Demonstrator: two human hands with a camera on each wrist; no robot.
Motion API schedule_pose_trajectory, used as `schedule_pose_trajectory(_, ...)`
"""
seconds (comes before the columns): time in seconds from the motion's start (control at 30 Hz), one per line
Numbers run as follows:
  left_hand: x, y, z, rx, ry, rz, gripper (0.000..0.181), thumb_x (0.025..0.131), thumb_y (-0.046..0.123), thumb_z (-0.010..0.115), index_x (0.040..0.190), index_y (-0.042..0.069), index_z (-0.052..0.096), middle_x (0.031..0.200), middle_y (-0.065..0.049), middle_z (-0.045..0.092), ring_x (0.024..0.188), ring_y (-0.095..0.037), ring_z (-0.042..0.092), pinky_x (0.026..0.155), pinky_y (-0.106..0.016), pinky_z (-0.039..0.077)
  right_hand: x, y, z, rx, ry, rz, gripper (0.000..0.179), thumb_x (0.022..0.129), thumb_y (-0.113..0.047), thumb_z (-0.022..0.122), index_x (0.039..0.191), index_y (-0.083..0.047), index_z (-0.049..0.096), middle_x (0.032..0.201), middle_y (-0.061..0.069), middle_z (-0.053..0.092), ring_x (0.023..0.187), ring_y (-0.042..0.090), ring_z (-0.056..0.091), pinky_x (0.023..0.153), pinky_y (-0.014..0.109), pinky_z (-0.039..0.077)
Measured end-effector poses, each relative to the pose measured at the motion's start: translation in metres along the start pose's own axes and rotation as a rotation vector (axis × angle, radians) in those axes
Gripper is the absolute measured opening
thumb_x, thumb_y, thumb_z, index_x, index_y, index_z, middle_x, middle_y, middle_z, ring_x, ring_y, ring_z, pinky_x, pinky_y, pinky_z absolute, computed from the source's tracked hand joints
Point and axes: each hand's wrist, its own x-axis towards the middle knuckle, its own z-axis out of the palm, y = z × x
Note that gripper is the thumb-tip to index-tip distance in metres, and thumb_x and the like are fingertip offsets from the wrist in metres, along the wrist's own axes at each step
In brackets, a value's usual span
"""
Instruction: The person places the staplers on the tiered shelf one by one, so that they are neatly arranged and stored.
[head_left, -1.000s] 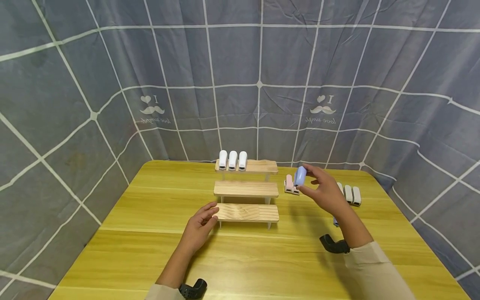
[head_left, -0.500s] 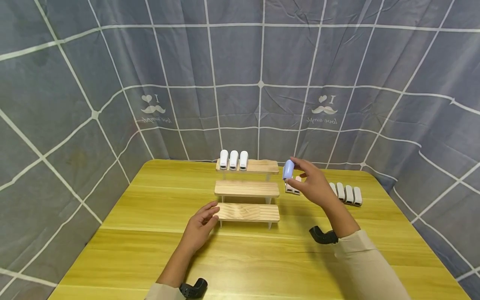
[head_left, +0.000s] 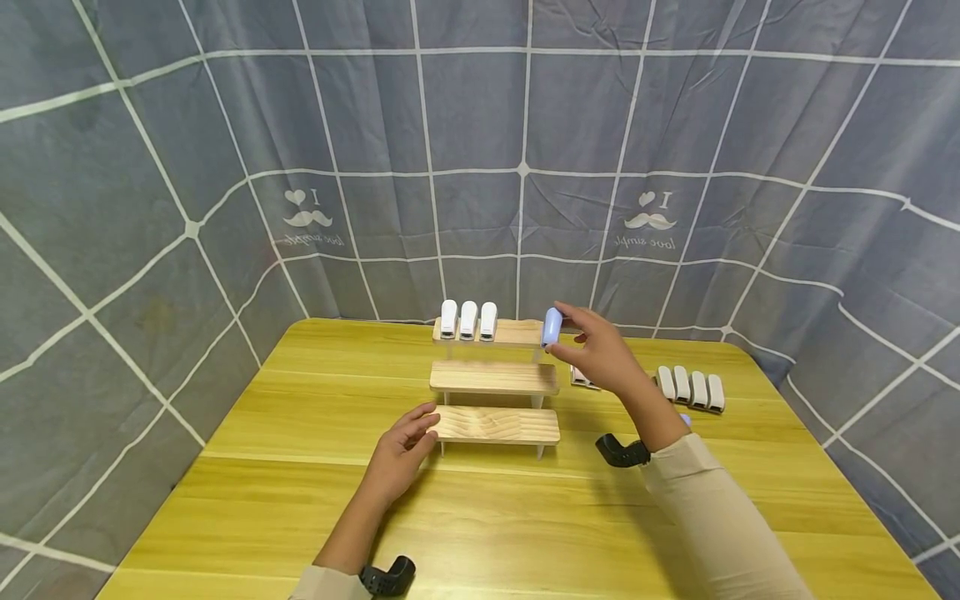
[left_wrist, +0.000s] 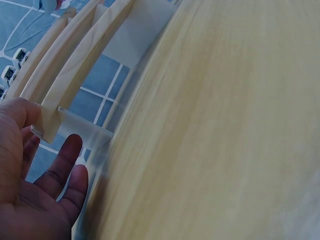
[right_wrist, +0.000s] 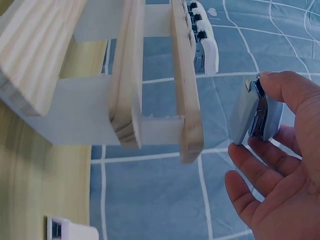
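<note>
**Grey curtain (head_left: 480, 108), yellow table (head_left: 285, 508), blue stapler (head_left: 552, 327) above the rack (head_left: 495, 379)**

The curtain hangs behind the rack, and the table stretches out around it. My right hand (head_left: 603, 357) pinches the blue stapler between thumb and fingertips. It hangs over the right end of the rack's top shelf (head_left: 517, 332), tilted and apart from the wood. Three white staplers (head_left: 468, 321) stand in a row on that shelf, toward the rack's left end. My left hand (head_left: 402, 454) touches the left end of the bottom shelf (head_left: 495, 425), its fingers loose.

Right of the rack lie the pink staplers (head_left: 581, 377), partly hidden by my hand, and farther right four more pale ones (head_left: 681, 383).

To set this down well, I think I should level it first, line it up with the white row and lower it straight. The shelf looks narrow, so the whole base should sit inside the edge before I loosen my thumb. A light left-hand touch should be enough to steady the rack; pressing harder could shift it.
</note>
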Motion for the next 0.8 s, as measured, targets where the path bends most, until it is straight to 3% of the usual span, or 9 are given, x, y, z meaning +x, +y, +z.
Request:
schedule_pose_trajectory(0.27, -0.001, 0.002, 0.0, -0.005, 0.003, 0.002, 0.031, 0.099, 0.011, 0.062, 0.129, 0.003, 0.066, 0.146, 0.001, 0.051, 0.121, -0.022, 0.058, 0.094, -0.033, 0.049, 0.019, -0.004, 0.01, 0.033, -0.034, 0.005, 0.069, 0.092, -0.017, 0.072, 0.151, -0.004, 0.04, 0.138, 0.017, 0.053, 0.125, 0.036, 0.053, 0.097, 0.055, 0.045)
schedule_pose_trajectory(0.43, -0.001, 0.003, 0.001, -0.003, 0.003, 0.001, 0.031, 0.099, 0.011, 0.062, 0.129, 0.003, 0.066, 0.146, 0.002, 0.051, 0.12, -0.022, 0.058, 0.093, -0.033, 0.049, 0.028, -0.004, 0.017, 0.047, -0.055, 0.026, 0.069, 0.092, -0.018, 0.072, 0.152, -0.005, 0.04, 0.14, 0.016, 0.052, 0.126, 0.033, 0.054, 0.099, 0.055, 0.043)
schedule_pose_trajectory(0.8, -0.001, 0.002, 0.001, 0.002, 0.008, 0.003, 0.031, 0.099, 0.011, 0.063, 0.129, 0.003, 0.066, 0.146, 0.002, 0.051, 0.12, -0.022, 0.058, 0.093, -0.031, 0.049, 0.045, -0.006, 0.029, 0.094, -0.082, 0.038, 0.069, 0.091, -0.015, 0.073, 0.15, -0.003, 0.04, 0.139, 0.016, 0.052, 0.127, 0.031, 0.053, 0.105, 0.049, 0.042)
